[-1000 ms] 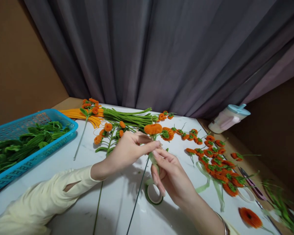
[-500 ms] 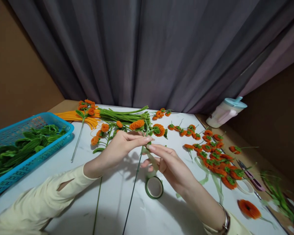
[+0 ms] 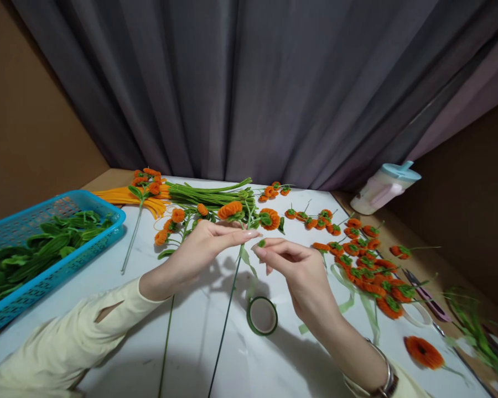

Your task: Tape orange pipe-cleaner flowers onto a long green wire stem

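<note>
A pale tumbler [image 3: 367,199] with a light-blue lid [image 3: 399,172] and pinkish handle [image 3: 385,190] stands at back right, near dark gray curtains [image 3: 232,94] hanging in deep folds between a mauve cloth [image 3: 460,119] and a brown side panel [image 3: 29,110].

Orange flowers [image 3: 229,210] — green tape [image 3: 249,262] — blue basket [image 3: 66,268].
</note>
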Tool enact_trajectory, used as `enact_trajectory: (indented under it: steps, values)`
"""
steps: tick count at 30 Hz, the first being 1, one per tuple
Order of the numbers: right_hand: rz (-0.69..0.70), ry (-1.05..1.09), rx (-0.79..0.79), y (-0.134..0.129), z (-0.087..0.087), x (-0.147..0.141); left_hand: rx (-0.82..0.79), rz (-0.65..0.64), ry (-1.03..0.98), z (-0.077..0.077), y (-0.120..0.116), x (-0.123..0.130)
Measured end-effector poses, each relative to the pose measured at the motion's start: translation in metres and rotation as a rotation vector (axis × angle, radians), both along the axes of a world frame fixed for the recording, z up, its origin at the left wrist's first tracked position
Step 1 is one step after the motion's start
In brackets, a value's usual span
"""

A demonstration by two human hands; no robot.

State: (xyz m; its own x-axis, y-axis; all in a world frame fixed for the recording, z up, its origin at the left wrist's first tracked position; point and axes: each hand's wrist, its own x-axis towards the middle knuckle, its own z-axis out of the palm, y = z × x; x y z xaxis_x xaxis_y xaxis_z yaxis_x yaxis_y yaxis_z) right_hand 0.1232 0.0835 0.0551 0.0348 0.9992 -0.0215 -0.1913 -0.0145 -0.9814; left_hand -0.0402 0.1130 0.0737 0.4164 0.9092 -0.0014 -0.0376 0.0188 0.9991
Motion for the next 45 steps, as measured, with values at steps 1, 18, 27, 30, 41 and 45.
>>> enact_trajectory:
  steps: [1, 18, 27, 30, 41, 45]
  values:
    - [-0.004, -0.002, -0.004, 0.0, 0.001, 0.0, -0.012, 0.0, -0.005, 0.0, 0.0, 0.0]
    - [0.029, 0.044, 0.155, 0.002, 0.0, 0.002, 0.026, 0.018, 0.102, 0.001, 0.0, -0.002]
    - [-0.012, -0.196, 0.429, 0.0, -0.001, 0.002, 0.046, 0.014, 0.1, 0.001, -0.001, -0.002]
    - [-0.038, -0.199, 0.457, 0.004, -0.007, 0.004, 0.039, 0.015, 0.12, 0.001, -0.001, -0.002]
    - [-0.121, -0.079, 0.418, 0.003, -0.017, -0.007, -0.018, -0.075, 0.039, -0.004, 0.003, -0.002]
    - [-0.144, -0.157, 0.466, 0.001, -0.018, -0.008, -0.011, -0.078, 0.02, -0.003, 0.003, -0.001]
